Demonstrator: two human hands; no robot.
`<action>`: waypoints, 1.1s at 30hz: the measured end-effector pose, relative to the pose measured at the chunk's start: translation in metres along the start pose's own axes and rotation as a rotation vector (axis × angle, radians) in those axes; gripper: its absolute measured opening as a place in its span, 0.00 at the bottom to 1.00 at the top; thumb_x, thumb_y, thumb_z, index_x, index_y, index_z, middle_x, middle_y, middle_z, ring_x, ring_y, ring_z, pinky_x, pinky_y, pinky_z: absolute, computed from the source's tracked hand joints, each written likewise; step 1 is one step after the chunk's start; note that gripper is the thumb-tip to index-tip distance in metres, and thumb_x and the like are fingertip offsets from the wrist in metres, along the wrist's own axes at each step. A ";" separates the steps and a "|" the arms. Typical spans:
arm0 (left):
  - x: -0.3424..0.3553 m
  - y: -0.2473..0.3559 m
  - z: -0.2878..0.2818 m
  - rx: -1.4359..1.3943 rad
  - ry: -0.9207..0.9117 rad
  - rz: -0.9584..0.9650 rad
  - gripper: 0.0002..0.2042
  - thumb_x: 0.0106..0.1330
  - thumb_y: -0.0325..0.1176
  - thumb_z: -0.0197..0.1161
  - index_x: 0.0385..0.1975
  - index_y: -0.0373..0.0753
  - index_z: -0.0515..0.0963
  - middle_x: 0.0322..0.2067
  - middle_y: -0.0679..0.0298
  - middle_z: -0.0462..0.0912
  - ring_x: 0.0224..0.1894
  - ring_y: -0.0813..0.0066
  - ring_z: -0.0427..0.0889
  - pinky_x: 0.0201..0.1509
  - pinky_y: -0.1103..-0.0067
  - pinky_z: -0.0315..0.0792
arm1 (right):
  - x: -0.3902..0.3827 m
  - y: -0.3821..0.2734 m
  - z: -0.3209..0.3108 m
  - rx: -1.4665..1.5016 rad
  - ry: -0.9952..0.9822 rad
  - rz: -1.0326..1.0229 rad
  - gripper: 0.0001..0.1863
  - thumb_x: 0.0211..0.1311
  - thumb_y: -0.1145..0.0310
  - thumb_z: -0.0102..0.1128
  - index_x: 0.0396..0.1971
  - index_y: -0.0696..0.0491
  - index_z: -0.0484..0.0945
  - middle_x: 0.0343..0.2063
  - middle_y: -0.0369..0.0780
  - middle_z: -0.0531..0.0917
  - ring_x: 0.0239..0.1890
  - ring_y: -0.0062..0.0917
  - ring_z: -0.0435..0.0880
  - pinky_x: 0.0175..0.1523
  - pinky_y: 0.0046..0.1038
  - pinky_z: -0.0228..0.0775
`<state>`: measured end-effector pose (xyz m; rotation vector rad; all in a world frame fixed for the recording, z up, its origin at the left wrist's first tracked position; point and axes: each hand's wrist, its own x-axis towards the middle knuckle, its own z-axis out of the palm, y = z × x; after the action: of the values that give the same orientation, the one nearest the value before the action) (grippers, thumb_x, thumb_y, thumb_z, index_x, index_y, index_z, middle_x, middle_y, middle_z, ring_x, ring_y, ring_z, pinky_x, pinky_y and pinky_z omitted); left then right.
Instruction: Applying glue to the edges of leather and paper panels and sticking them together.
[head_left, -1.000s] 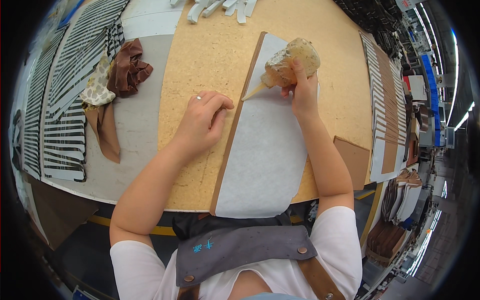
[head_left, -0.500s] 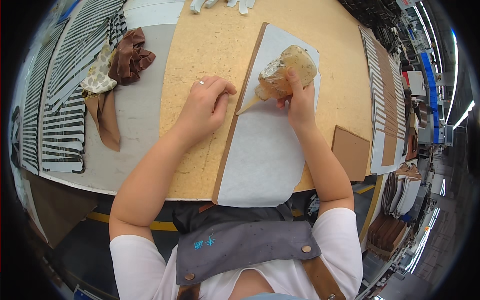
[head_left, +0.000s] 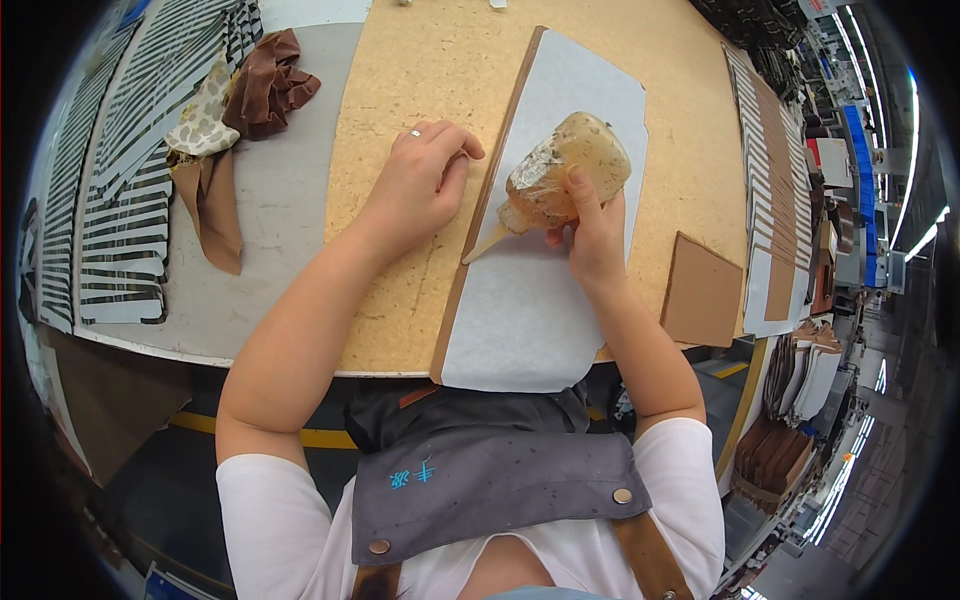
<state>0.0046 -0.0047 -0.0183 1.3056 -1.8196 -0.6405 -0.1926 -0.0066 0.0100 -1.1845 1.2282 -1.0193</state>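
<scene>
The right hand (head_left: 597, 225) is clamped around a squat, translucent, yellowish plastic bottle (head_left: 578, 160), its thumb laid across the near side and its fingers wrapped beneath; the bottle's surface is blotched with dark residue and a crinkled, shiny patch. The bottle is tilted above a long pale grey-white sheet (head_left: 530, 325), with its narrow, cream-coloured tapering nozzle (head_left: 486, 243) pointing down and to the left, the tip at the slim brown border strip (head_left: 462, 290) that runs along the sheet's left edge. The left hand (head_left: 425, 185), a ring on one finger, lies just left of that strip over the tan, speckled work board (head_left: 385, 310), its fingers curled loosely inward and its thumb near the forefinger; the palm is turned from view, so I cannot tell whether anything sits inside it. The sheet lies lengthwise on the board, its near end reaching the board's front edge by the dark grey apron (head_left: 490, 490). To the right of the right forearm rests a flat brown four-sided panel (head_left: 703, 290), with rows of brown and white strips (head_left: 778, 200) beyond it. On the left, a crumpled reddish-brown piece of material (head_left: 268, 90) lies beside a cream cloth with spots (head_left: 205, 120), near rows of black-and-white strips (head_left: 122, 250).
</scene>
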 end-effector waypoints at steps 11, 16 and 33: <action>-0.001 -0.003 0.003 0.009 0.037 0.036 0.05 0.59 0.22 0.51 0.32 0.35 0.73 0.32 0.60 0.75 0.41 0.63 0.71 0.47 0.73 0.65 | -0.036 0.006 0.004 -0.004 -0.014 -0.048 0.23 0.61 0.52 0.54 0.43 0.57 0.67 0.29 0.38 0.77 0.23 0.18 0.77 0.15 0.16 0.63; 0.000 -0.002 0.002 0.018 0.029 0.045 0.05 0.59 0.23 0.51 0.32 0.35 0.73 0.31 0.60 0.75 0.40 0.64 0.71 0.46 0.73 0.65 | -0.049 0.008 0.000 0.053 -0.058 0.024 0.26 0.57 0.55 0.60 0.46 0.60 0.66 0.33 0.40 0.76 0.27 0.18 0.78 0.17 0.16 0.68; -0.002 -0.004 0.004 0.007 0.032 0.029 0.05 0.60 0.23 0.51 0.32 0.34 0.73 0.31 0.59 0.75 0.39 0.63 0.72 0.43 0.73 0.66 | -0.099 0.018 0.010 0.092 -0.159 -0.137 0.27 0.56 0.60 0.63 0.49 0.61 0.65 0.40 0.41 0.76 0.44 0.24 0.74 0.50 0.25 0.66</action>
<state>0.0037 -0.0041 -0.0239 1.2849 -1.8135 -0.5949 -0.1931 0.0943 0.0052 -1.2654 0.9772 -1.0500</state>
